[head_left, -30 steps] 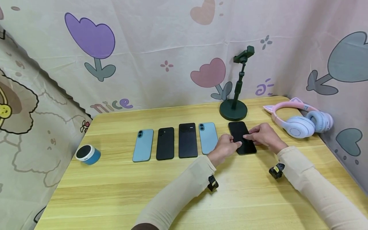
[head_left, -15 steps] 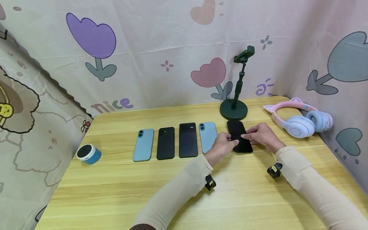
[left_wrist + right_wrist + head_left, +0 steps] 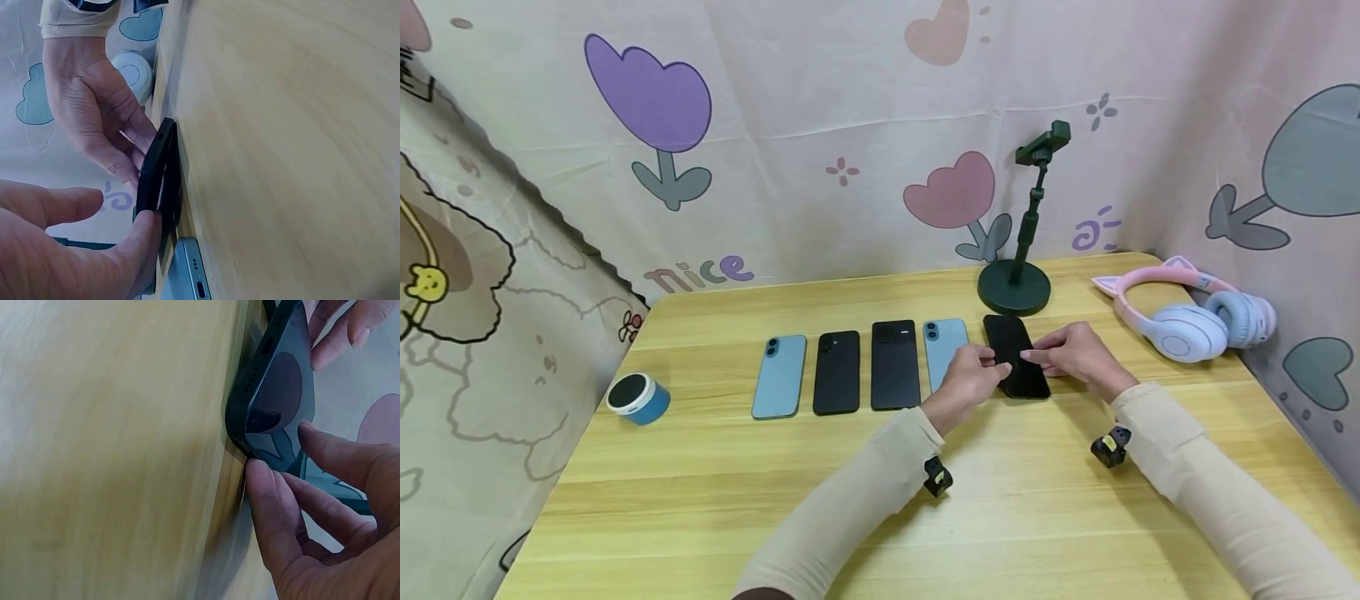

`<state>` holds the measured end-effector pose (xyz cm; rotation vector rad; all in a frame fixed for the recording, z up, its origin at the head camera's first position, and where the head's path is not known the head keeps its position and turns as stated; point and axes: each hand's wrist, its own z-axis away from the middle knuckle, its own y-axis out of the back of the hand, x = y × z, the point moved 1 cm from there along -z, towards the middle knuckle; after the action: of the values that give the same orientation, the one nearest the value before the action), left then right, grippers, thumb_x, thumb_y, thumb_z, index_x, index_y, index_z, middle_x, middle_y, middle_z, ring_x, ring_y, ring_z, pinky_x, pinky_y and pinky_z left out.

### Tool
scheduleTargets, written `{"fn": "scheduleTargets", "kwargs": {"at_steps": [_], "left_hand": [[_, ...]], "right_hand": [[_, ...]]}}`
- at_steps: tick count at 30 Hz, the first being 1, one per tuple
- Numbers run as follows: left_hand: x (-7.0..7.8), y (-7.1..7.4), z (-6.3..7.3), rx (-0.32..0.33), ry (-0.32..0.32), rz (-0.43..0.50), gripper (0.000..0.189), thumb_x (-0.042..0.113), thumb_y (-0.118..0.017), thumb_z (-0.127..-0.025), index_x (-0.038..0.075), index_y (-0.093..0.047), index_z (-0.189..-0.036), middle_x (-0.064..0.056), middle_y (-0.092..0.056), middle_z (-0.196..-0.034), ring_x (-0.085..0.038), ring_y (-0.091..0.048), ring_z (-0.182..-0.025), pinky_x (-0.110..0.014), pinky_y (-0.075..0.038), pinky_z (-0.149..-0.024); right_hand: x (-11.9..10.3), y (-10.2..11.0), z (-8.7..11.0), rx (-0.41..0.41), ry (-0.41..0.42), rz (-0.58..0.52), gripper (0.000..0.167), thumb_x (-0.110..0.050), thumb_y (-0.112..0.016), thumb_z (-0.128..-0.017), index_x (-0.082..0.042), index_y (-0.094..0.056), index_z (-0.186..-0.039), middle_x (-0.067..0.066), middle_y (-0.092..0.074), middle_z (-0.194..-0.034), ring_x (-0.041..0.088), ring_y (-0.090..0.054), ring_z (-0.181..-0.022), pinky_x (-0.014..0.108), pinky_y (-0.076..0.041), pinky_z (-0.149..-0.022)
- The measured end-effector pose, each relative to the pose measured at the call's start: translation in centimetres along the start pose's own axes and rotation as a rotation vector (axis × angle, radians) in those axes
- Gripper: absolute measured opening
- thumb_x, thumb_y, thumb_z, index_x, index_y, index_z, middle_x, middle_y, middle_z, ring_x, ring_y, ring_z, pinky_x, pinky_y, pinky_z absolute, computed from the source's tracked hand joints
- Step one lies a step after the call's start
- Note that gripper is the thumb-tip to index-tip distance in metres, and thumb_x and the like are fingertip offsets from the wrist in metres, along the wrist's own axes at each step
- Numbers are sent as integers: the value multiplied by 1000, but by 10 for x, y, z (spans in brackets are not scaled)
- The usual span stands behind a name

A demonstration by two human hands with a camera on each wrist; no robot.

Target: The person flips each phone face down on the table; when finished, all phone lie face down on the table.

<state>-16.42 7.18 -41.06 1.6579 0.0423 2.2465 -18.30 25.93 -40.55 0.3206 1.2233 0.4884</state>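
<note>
In the head view a black phone (image 3: 1017, 358) lies screen up at the right end of a row of phones. My right hand (image 3: 1078, 357) holds its right edge, thumb (image 3: 325, 453) at the screen's rim and fingers low against the side. My left hand (image 3: 966, 383) is at the opposite edge: a fingertip (image 3: 147, 222) touches the phone's side, while the thumb stands apart above the screen. Both wrist views show the phone close over the tabletop, its lower end toward me. A light blue phone (image 3: 943, 337) lies beside it, partly hidden by my left hand.
To the left lie a wide dark phone (image 3: 895, 367), a black phone (image 3: 837, 373) and another blue phone (image 3: 778, 379). Behind stands a green phone stand (image 3: 1015, 287). Pink-and-blue headphones (image 3: 1195, 321) sit at the right, a blue-and-white jar (image 3: 640, 398) at the far left.
Both hands have shifted left with the black phone between them, narrowing its gap to the blue phone. The head view has turned slightly; the other phones keep their places.
</note>
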Motion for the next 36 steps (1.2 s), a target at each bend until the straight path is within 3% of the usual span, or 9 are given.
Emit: {"fn": "scheduleTargets", "kwargs": {"at_steps": [13,21,36], "left_hand": [[-5,14,2,10,-73,40,33,8,-70,-96,-5,-65,-126,-3,-61,-104,-16,-58,-94,-33,-53,-84],[-4,20,3,18,-68,64,31,8,-72,-94,-2,-67,-123,-2,-63,-102,-15,-60,-93,-33,-54,-83],[-2,22,5,37,-70,106,25,7,-72,-93,1,-70,-118,-2,-65,-100,-15,-63,-91,-32,-55,-82]], "right_hand": [[-1,-7,-1,-44,-18,-24,54,-30,-77,-93,12,-64,-126,20,-69,-116,14,-68,-81,26,-59,-74],[-3,-12,-1,-86,-20,-82,55,-28,-75,-94,13,-62,-128,22,-67,-121,14,-69,-86,30,-59,-79],[0,-15,-2,-142,-37,-167,67,-40,-71,-96,13,-57,-134,25,-65,-128,21,-72,-98,33,-58,-86]]}}
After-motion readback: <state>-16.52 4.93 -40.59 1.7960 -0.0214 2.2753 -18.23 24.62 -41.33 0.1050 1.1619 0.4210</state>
